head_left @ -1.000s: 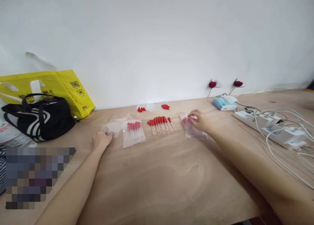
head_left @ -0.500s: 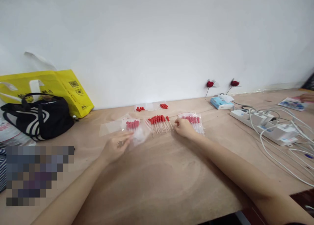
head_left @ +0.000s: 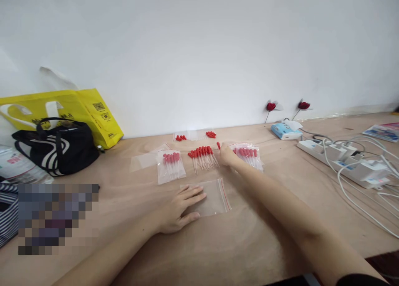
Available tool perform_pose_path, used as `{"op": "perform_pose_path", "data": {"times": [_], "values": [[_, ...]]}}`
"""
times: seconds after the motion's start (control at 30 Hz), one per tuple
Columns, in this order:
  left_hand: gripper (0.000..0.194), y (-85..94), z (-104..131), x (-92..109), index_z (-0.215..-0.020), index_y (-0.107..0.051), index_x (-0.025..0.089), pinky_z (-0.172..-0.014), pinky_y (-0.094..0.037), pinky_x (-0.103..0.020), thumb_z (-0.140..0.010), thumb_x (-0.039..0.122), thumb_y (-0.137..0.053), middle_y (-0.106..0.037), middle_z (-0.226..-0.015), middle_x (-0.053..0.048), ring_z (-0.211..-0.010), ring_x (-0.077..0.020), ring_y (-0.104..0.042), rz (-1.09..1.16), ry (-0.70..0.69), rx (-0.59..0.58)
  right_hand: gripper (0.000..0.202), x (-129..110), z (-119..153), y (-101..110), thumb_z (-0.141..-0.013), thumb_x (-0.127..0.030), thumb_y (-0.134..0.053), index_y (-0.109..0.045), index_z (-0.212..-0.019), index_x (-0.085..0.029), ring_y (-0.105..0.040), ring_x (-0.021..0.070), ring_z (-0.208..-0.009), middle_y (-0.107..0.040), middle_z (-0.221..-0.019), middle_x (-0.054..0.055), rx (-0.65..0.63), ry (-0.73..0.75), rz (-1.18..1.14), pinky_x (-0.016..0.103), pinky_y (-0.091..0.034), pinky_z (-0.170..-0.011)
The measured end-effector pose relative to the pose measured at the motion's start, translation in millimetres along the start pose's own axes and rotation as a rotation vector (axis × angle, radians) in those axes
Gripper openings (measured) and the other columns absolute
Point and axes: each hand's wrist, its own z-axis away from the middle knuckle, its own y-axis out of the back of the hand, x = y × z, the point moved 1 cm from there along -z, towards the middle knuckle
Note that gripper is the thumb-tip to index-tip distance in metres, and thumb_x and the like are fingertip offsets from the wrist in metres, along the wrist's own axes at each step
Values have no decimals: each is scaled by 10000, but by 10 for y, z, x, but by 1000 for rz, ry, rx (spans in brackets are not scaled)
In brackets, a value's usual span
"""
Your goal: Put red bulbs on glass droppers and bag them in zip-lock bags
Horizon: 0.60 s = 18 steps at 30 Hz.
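My left hand (head_left: 182, 209) lies flat with its fingers spread on a clear zip bag (head_left: 215, 200) with a red seal line. My right hand (head_left: 228, 156) is closed around a dropper (head_left: 218, 145), whose red bulb shows above the fingers; its tube is hidden. Just left of it, several red-bulbed droppers (head_left: 202, 155) lie in a row. Beyond my left hand is a zip bag with several droppers (head_left: 171, 165) inside. Another bag of droppers (head_left: 252, 155) lies partly behind my right hand and wrist.
Small red pieces (head_left: 211, 134) lie in two groups near the wall. At left stand a yellow bag (head_left: 102, 128) and a black bag (head_left: 68, 149). To the right are a tissue pack (head_left: 285, 131), two artificial roses (head_left: 270, 107) and a power strip (head_left: 352, 165) with tangled white cables.
My left hand has moved right and nearer, and the clear bag now lies flat under it. The dropper at the row's right end is now in my right hand.
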Motion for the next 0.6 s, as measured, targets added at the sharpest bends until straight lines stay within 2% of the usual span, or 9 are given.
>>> {"op": "perform_pose_path", "data": {"times": [0.1,0.17,0.23,0.37,0.5,0.6], "values": [[477,-36,-75,36,-1309,-321,264,-1053,-185,-464,-864,424,-382,-295,-1392,-42,-1285,-206,-246,7,44,9,577,125,162,94,-731,-113,-418,-208,-1266,-62,-554,159,-718,-573,-806,75,66,52,-163,265,-439,-637],[481,-53,-144,36,-1299,-342,240,-1055,-182,-457,-859,427,-390,-306,-1388,-54,-1284,-204,-248,1,82,45,664,248,322,130,-736,-151,-401,-72,-1311,-102,-528,124,-589,-518,-702,-7,180,81,-464,241,-438,-557],[478,-66,-208,34,-1289,-360,220,-1056,-182,-451,-857,422,-395,-317,-1382,-64,-1281,-202,-254,1,111,66,716,369,500,125,-728,-194,-411,-10,-1320,-164,-488,98,-485,-459,-662,-55,276,63,-744,223,-424,-475],[463,-91,-266,43,-1282,-367,223,-1054,-189,-449,-860,411,-391,-317,-1382,-69,-1275,-211,-264,25,132,106,742,482,770,35,-692,-217,-460,-41,-1305,-226,-478,85,-437,-428,-638,-83,334,19,-1019,227,-425,-433],[390,-104,-240,30,-1226,-419,201,-1003,-313,-379,-870,352,-366,-363,-1335,-87,-1223,-208,-347,86,149,195,713,439,843,-69,-672,-225,-502,-111,-1269,-245,-504,95,-444,-415,-609,-100,324,5,-1090,233,-438,-431],[403,-81,-208,1,-1230,-387,178,-986,-340,-355,-853,321,-388,-412,-1288,-93,-1173,-198,-406,114,160,204,686,379,855,-130,-675,-265,-532,-147,-1243,-248,-521,98,-445,-428,-621,-101,271,10,-1131,238,-447,-432]]}}
